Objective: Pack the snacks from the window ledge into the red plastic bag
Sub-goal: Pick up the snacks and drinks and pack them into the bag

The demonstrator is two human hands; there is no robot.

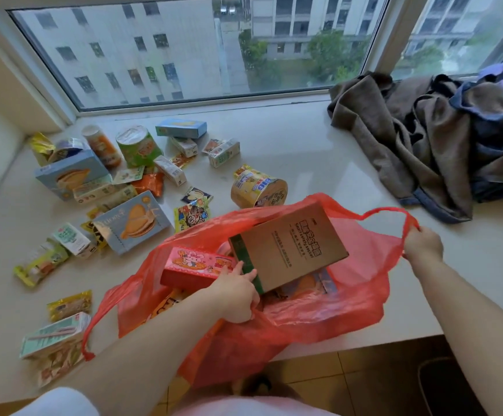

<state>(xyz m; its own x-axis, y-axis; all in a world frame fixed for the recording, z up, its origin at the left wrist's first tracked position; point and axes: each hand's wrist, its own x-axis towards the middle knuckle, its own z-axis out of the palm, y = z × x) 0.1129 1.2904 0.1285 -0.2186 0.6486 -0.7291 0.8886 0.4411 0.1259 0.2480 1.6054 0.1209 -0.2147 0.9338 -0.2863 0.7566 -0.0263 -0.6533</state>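
Observation:
The red plastic bag (pixel 328 310) lies open at the front edge of the white window ledge (pixel 304 151). My left hand (pixel 238 292) reaches into its mouth and grips the lower corner of a brown cardboard box (pixel 292 244) that sticks out tilted. A pink box with a rabbit print (pixel 193 265) lies in the bag just left of that hand. My right hand (pixel 422 243) pulls the bag's right handle up and outward. Several snacks remain scattered on the ledge to the left, among them a yellow noodle cup (pixel 257 189) and a blue biscuit box (pixel 133 222).
A heap of brown and blue clothing (pixel 442 139) covers the ledge's right part. A green canister (pixel 137 145), an orange tube (pixel 101 145) and small cartons stand near the window. A pale green box (pixel 53 334) and a yellow packet (pixel 70 304) lie at the front left. Tiled floor shows below.

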